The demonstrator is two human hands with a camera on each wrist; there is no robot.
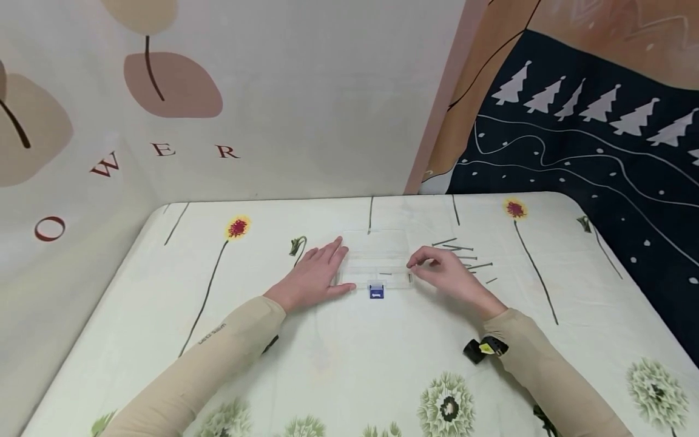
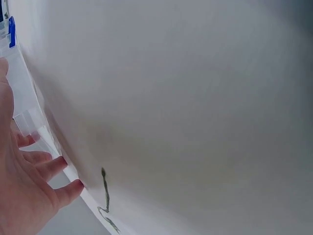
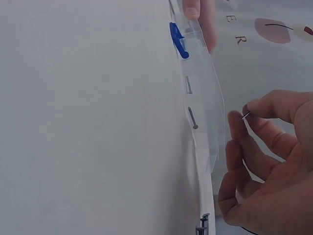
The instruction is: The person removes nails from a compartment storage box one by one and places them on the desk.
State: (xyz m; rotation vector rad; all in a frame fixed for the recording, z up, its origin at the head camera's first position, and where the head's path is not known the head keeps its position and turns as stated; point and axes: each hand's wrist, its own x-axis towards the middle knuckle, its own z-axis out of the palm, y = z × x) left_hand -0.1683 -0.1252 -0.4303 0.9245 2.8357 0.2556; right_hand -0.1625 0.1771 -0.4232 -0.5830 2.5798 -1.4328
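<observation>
A clear plastic box (image 1: 377,249) with a blue latch (image 1: 377,292) on its near side lies on the table. Two small nails (image 3: 192,118) show inside it in the right wrist view. My left hand (image 1: 312,278) rests at the box's left side, fingers spread and straight, thumb at the near left corner. Over the box's right edge, my right hand (image 1: 450,276) pinches a short nail (image 3: 245,116) between thumb and index finger, its other fingers loosely bent. Longer nails (image 1: 479,265) lie loose to the right of the box.
A pale flower-patterned cloth (image 1: 338,364) covers the table. Behind the table hangs a light printed cloth (image 1: 306,133), and a dark one with white trees (image 1: 573,145) hangs at the right.
</observation>
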